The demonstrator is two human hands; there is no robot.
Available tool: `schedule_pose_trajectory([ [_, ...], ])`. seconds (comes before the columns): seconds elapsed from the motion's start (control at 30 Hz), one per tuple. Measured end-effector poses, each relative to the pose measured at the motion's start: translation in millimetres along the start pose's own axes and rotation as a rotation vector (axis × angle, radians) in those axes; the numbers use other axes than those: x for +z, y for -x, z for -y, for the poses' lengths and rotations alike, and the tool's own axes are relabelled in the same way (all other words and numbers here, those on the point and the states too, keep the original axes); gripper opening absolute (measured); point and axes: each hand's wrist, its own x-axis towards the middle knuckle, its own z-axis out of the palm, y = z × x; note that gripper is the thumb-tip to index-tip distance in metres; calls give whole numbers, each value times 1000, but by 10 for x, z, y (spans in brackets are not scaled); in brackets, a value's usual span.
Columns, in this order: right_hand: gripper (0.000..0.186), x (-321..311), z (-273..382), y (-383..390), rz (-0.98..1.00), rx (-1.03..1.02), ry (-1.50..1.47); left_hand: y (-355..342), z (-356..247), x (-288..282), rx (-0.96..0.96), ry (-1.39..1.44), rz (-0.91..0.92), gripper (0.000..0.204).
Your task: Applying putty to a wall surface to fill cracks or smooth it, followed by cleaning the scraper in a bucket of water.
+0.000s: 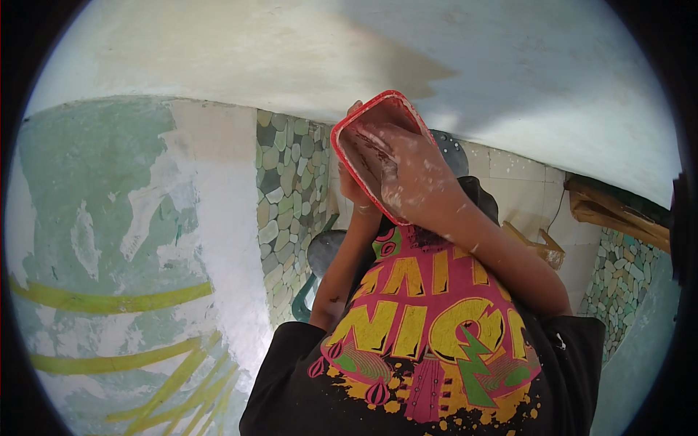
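Observation:
A red-rimmed rectangular tub (350, 161), its inner walls smeared with a pale coating, is held tilted in front of my chest. My left hand (355, 187) grips it from the left side, its fingers partly hidden behind the tub. Inside the tub is my right hand (419, 174), spotted with whitish smears. Its fingers look stretched out along the inner wall, with the thumb apart. Nothing held shows between them, though the fingertips are hard to make out.
A pale wall (254, 51) rises just ahead. At left, a green patchy surface (94, 174) bears whitish patches and yellow-green stripes. Beside it runs a pebble-stone strip (283, 189). Wooden pieces (618, 211) lie to the right, above light floor tiles (520, 189).

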Motion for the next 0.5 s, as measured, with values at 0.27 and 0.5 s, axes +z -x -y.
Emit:
schedule_pose_trajectory([
  [0.27,48,137,-226,32,-110,-231,40,92,-45,-68,-114,-69,57,70],
  [0.5,43,128,-309,88,23,22,-146,101,-39,-127,-152,-32,59,75],
])
